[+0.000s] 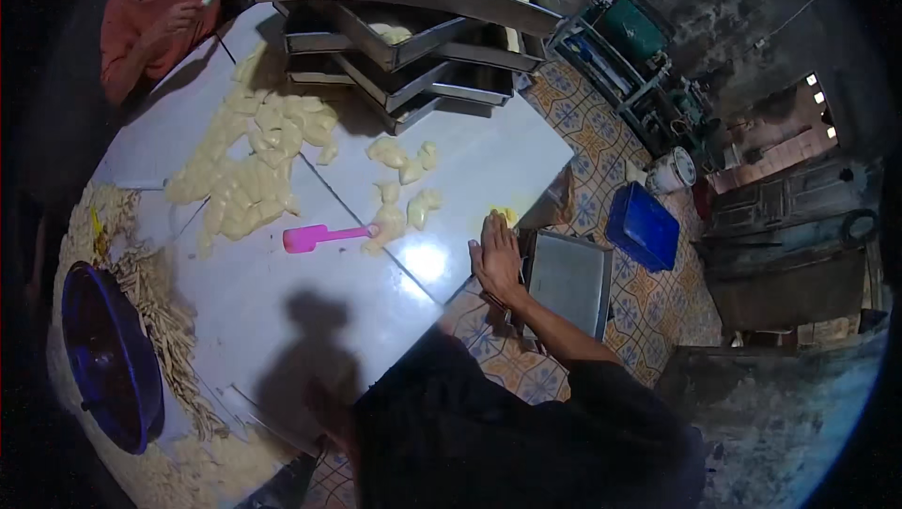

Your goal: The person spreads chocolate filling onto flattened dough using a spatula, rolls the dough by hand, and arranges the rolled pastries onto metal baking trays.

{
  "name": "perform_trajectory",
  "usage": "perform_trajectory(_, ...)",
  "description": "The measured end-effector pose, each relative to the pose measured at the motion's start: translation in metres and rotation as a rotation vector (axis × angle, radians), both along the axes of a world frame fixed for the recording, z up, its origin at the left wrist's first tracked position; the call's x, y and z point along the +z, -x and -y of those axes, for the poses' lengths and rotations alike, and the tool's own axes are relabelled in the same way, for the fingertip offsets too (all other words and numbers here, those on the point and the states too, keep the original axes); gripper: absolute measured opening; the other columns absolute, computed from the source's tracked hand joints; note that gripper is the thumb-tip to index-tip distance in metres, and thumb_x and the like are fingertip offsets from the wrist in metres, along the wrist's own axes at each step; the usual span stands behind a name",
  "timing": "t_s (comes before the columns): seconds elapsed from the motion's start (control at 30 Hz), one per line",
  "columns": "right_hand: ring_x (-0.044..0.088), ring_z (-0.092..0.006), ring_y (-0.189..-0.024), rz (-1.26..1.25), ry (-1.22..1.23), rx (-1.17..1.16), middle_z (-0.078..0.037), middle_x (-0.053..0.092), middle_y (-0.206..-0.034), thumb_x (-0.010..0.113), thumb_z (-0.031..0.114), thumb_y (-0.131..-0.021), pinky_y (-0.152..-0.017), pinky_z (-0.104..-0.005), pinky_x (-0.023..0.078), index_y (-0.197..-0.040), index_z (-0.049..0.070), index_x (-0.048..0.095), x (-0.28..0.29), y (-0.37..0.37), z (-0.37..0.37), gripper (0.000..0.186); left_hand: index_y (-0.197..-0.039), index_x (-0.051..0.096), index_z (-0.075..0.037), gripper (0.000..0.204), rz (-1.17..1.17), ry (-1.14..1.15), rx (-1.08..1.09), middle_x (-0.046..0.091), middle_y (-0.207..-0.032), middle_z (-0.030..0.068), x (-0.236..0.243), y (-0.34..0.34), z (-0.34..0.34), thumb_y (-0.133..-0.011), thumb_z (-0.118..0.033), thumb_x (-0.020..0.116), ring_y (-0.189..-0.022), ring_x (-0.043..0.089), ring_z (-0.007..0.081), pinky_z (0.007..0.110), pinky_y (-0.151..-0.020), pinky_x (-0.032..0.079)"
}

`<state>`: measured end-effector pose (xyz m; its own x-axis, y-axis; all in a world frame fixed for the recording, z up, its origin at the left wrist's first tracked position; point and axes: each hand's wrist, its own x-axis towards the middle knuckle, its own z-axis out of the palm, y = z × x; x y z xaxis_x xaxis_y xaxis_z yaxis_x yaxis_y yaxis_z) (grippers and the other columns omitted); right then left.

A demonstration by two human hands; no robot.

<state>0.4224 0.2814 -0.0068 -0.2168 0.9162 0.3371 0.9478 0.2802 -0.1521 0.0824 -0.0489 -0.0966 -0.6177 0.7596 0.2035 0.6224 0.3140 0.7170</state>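
My right hand (496,260) lies flat, palm down, at the right edge of the white table (282,312), fingers stretched out and holding nothing. Just beyond its fingertips sits a small yellow dough piece (506,216). A pink spatula (317,238) lies on the table to the left of that hand, its handle touching a few shaped dough pieces (404,192). My left hand (326,410) shows only as a dim shape at the near table edge, beside my black-clad body; its fingers are not clear.
A big heap of dough pieces (249,161) covers the far left. Stacked metal trays (404,49) stand at the back. An empty metal tray (567,279) sits beside the table, with a blue crate (642,225) and white bucket (673,171) on the floor. A dark blue basin (108,354) lies among thin dough strips (169,321). A person in orange (150,11) is far left.
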Motion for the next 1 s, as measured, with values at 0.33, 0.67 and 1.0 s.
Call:
perform_trajectory(0.33, 0.031, -0.0328, -0.150, -0.103, 0.635, 1.111, -0.022, 0.035, -0.159, 0.045, 0.037, -0.106, -0.124, -0.0488, 0.023, -0.147, -0.005, 0.042, 0.028, 0.224, 0.059, 0.059, -0.132, 0.054, 0.007, 0.036, 0.472, -0.188, 0.490, 0.060, -0.128, 0.0253, 0.037, 0.003, -0.017, -0.101, -0.012, 0.050, -0.122, 0.055, 0.0419, 0.048, -0.108, 0.043)
perform_trajectory(0.67, 0.024, -0.0320, -0.153, 0.113, 0.309, 1.030, -0.019, 0.025, -0.165, 0.050, 0.044, -0.101, -0.125, -0.0505, 0.019, -0.152, -0.003, 0.035, 0.018, 0.324, -0.002, 0.071, -0.132, 0.056, 0.006, 0.034, -0.109, 0.027, 0.478, 0.061, -0.130, 0.0252, 0.035, -0.015, -0.031, -0.103, -0.011, 0.053, -0.119, 0.059, 0.0424, 0.049, -0.106, 0.046)
perform_trajectory(1.0, 0.068, -0.0323, -0.105, -0.431, 1.062, 1.342, -0.017, 0.071, -0.109, 0.061, 0.025, -0.099, -0.091, -0.0428, 0.054, -0.106, 0.002, 0.071, 0.054, 0.269, 0.044, 0.027, -0.120, 0.062, 0.002, 0.032, -0.165, -0.018, 0.363, 0.067, -0.114, 0.0158, 0.063, 0.015, 0.004, -0.108, -0.020, 0.042, -0.106, 0.063, 0.0264, 0.035, -0.090, 0.051)
